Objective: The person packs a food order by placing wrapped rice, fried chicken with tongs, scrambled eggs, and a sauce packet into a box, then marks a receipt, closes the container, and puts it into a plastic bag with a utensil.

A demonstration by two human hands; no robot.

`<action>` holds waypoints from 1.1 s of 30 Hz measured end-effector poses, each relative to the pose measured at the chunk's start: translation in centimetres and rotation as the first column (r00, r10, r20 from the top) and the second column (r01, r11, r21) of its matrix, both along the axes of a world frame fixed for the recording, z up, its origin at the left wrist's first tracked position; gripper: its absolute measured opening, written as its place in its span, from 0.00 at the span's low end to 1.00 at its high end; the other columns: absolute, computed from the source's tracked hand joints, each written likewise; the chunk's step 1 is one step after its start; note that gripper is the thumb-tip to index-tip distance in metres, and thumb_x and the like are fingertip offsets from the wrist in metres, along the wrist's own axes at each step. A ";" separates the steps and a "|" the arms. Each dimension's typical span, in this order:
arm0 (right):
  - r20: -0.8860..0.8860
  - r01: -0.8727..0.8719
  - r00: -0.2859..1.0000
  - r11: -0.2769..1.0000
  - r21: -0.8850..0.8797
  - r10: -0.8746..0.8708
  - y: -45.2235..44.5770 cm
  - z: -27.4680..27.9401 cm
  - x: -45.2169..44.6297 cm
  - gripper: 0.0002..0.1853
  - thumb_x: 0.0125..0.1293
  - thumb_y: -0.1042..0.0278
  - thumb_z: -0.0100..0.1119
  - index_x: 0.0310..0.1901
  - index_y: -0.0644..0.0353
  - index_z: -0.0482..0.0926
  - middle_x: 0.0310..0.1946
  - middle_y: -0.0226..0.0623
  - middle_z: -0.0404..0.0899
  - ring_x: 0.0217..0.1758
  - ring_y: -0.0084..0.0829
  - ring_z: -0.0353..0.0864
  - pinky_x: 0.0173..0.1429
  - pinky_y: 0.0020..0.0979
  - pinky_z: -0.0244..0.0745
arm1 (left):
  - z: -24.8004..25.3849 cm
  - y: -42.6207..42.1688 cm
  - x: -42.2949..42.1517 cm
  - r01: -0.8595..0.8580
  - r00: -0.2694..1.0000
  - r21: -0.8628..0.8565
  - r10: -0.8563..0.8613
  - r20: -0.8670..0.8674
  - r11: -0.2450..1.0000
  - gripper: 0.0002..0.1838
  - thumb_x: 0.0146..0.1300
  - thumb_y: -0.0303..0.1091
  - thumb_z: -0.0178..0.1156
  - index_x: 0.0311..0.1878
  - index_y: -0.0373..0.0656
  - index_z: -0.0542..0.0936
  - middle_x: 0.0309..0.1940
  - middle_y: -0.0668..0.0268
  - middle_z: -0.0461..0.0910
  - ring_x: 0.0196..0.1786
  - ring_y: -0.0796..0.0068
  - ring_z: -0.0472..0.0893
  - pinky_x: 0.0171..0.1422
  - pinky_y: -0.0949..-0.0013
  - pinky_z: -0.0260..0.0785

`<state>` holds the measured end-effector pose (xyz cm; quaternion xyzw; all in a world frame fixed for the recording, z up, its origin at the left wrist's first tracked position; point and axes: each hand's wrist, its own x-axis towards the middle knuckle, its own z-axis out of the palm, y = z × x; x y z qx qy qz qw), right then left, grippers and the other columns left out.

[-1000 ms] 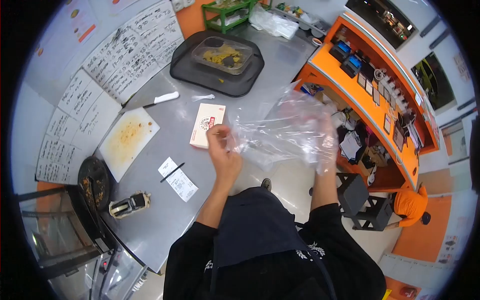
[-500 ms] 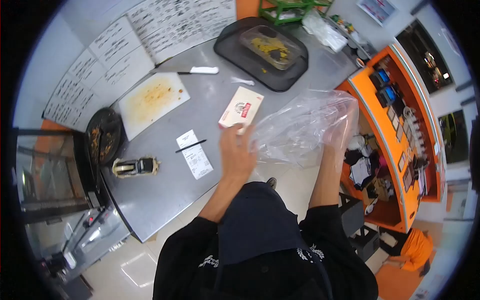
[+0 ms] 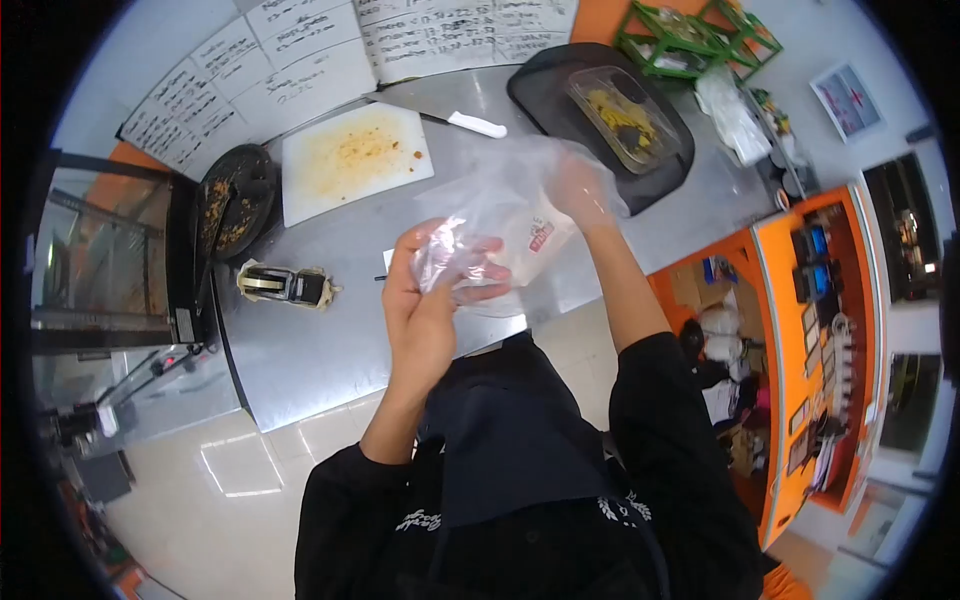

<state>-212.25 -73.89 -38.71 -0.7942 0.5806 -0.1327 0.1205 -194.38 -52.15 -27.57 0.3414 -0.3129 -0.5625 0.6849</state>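
Observation:
A clear plastic bag (image 3: 470,195) is spread between my two hands above the metal table. Through its film shows a small off-white box (image 3: 545,238) with a red label, tilted; the plastic blurs its outline. My left hand (image 3: 425,315) is closed on the near-left side of the bag, its fingers seen through the plastic beside the box. My right hand (image 3: 588,195) lies under the film at the far-right end of the box and appears to grip it, with its fingertips blurred. Under the bag, only a sliver of a paper receipt (image 3: 390,260) shows.
A white cutting board (image 3: 350,165) with brown crumbs lies behind, near a white-handled knife (image 3: 478,124). At the left are a dark pan (image 3: 238,200) and a tape dispenser (image 3: 287,285). A black tray (image 3: 540,85) carries a clear food container (image 3: 620,120). Green racks (image 3: 670,45) stand farther back.
The bag and my right hand have moved left, over the box. My left hand has left the bare box and closed on the bag. The box is now tilted behind plastic; the view has turned.

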 end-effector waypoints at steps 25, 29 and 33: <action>0.472 -0.306 0.853 0.521 0.797 -0.222 -2.0 -11.4 -9.7 0.58 0.49 0.52 0.78 0.71 0.71 0.49 0.62 0.61 0.67 0.62 0.43 0.72 0.64 0.35 0.69 | -21.6 -8.0 -2.7 -0.647 0.530 0.395 0.012 0.848 0.652 0.17 0.72 0.36 0.47 0.56 0.35 0.76 0.47 0.55 0.82 0.50 0.62 0.80 0.57 0.61 0.69; 0.633 -0.111 0.517 0.688 0.717 -0.576 3.0 -14.4 -8.5 0.43 0.57 0.66 0.73 0.67 0.69 0.54 0.57 0.47 0.70 0.57 0.37 0.74 0.59 0.33 0.73 | -24.7 -10.2 -7.0 -0.459 0.772 0.457 0.087 0.629 0.762 0.21 0.73 0.38 0.44 0.56 0.31 0.76 0.47 0.53 0.82 0.51 0.62 0.79 0.54 0.60 0.69; 0.625 -0.180 -0.026 0.619 0.765 -0.780 4.5 -10.6 -7.3 0.34 0.61 0.79 0.66 0.63 0.58 0.57 0.55 0.40 0.70 0.57 0.33 0.74 0.56 0.36 0.78 | -22.8 -10.4 -6.8 -0.253 0.953 0.650 0.071 0.294 0.716 0.21 0.74 0.41 0.46 0.60 0.38 0.76 0.52 0.57 0.80 0.55 0.67 0.78 0.60 0.63 0.69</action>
